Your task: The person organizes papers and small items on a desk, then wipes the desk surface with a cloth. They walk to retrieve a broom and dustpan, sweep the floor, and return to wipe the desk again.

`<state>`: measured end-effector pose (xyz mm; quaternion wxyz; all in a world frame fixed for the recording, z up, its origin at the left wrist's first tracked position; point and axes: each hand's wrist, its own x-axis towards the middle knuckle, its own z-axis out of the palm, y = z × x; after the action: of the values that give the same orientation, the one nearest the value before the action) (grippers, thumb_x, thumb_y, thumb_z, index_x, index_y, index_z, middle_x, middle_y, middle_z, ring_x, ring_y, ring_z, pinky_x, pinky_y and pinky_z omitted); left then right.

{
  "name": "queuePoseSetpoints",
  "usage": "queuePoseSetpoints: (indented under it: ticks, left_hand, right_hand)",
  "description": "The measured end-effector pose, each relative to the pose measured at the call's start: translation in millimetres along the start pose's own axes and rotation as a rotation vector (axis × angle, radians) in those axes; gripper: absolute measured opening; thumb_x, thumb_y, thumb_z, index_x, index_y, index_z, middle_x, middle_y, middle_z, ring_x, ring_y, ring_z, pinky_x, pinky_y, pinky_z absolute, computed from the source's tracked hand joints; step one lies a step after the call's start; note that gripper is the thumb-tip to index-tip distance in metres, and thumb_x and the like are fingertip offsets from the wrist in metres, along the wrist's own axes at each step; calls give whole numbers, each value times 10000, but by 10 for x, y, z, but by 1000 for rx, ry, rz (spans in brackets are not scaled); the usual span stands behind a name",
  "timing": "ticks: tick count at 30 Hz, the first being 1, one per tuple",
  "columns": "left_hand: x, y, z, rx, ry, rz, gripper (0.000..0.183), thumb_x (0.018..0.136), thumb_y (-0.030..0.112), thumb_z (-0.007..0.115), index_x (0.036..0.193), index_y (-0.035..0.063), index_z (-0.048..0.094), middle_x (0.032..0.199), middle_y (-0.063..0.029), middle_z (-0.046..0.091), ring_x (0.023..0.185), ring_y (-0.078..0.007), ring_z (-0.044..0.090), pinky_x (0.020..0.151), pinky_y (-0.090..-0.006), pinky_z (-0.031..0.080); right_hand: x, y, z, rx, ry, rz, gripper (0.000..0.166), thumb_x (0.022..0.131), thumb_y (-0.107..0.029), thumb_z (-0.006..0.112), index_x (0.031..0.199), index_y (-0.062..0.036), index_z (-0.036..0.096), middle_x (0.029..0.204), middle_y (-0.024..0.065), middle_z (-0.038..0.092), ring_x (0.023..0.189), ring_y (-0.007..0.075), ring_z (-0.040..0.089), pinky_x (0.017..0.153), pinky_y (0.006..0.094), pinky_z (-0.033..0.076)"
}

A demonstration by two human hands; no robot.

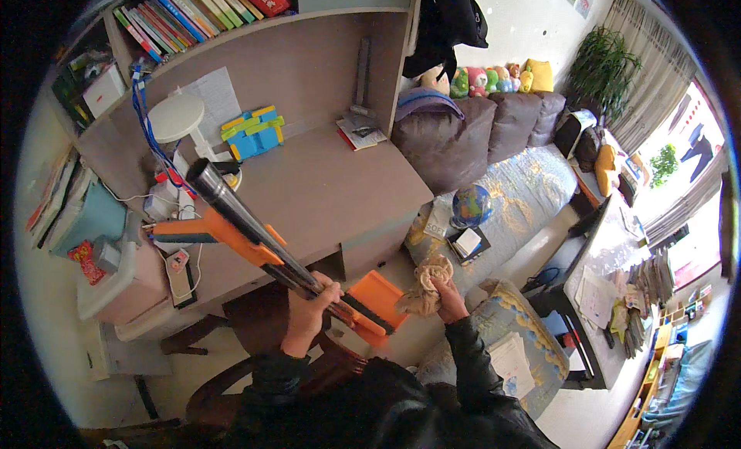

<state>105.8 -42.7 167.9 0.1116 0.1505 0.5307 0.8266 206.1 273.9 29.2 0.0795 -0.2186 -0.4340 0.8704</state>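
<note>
My left hand [312,313] is closed around the dark metal tubes [263,240] of what looks like a broom-and-dustpan set, held aslant over the desk's front edge. At the tubes' upper left, an orange fitting [234,237] carries a crosswise orange and grey bar [182,231]. Below and right of the hand is a flat orange pan [376,295] with a black strip along it. In my right hand [450,301], a bunched tan cloth [431,278] is gripped, apart from the pan.
A brown desk [324,194] with a bookshelf lies ahead, bearing a white lamp [176,119] and a blue-green stand [252,133]. A wooden chair [220,385] stands close below. To the right are a covered sofa [529,177] with a globe [472,206], a padded stool [544,356] with papers, and a cluttered table [590,263].
</note>
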Motion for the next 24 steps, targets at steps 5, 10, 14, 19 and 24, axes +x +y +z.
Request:
queuePoseSetpoints:
  ticks: [5,10,14,19,24]
  left_hand:
    - [14,-17,-222,-4,53,-31,151,840,-2,696,744,51,592,707,-25,593,700,-138,622,721,-309,527]
    - [84,165,-312,84,114,-7,153,849,7,696,750,48,586,715,-18,592,692,-122,615,702,-298,515]
    - [80,176,-337,77,199,10,157,859,-2,681,754,45,575,723,-21,589,704,-130,608,685,-283,500]
    - [76,185,-307,260,409,-44,104,830,-19,639,765,40,582,727,-70,610,697,-200,613,727,-380,526]
    - [131,-172,-213,149,530,39,114,812,-22,679,805,46,588,765,-92,640,734,-229,644,770,-419,540]
  right_hand:
    - [105,104,-78,4,-6,20,446,992,-142,569,1411,-83,424,1264,66,607,1084,217,635,906,389,553]
    - [468,-81,-53,14,1,78,385,993,-169,587,1345,-52,484,1186,87,643,1043,217,659,825,409,588]
    - [1296,-477,-158,-268,-19,-1,370,962,-167,639,1293,-41,533,1125,72,665,964,214,685,787,388,596]
    - [2718,-818,-23,-548,-93,38,458,937,-184,681,1333,-10,531,1185,91,654,1008,197,659,798,357,568]
    - [4235,-1176,-25,-1430,-192,-249,641,947,-422,589,1459,-92,389,1443,150,460,1212,314,556,911,458,490]
